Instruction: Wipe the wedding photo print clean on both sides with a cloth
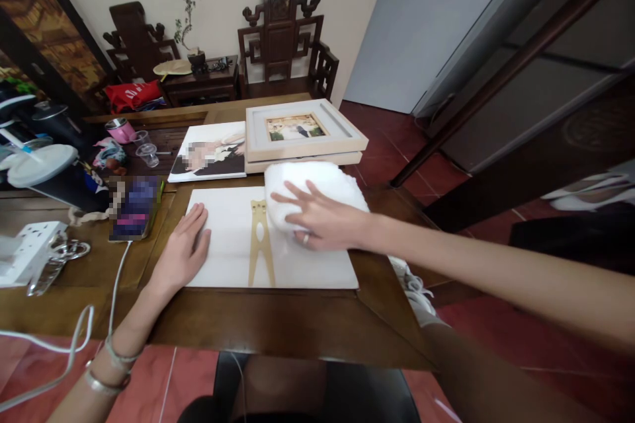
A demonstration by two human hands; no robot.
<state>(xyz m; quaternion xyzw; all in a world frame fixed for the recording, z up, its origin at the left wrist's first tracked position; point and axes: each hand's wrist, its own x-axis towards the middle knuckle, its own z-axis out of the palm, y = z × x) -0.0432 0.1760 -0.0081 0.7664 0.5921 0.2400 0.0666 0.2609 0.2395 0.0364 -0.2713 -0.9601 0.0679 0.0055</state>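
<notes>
Markings on a red bag [133,94] are unreadable. The right hand [322,217] lies spread on a white cloth [335,182]; the left hand [184,248], fingers together, rests flat on a white board [225,238].

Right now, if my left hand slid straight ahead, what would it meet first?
Past the white board it rests on, your left hand would probably meet the near edge of the unframed photo print first, though heights are hard to judge.

Home living room, carved dark-wood chairs [280,36], potted plant [197,61], framed photo [296,127], red floor tiles [380,135]
</notes>
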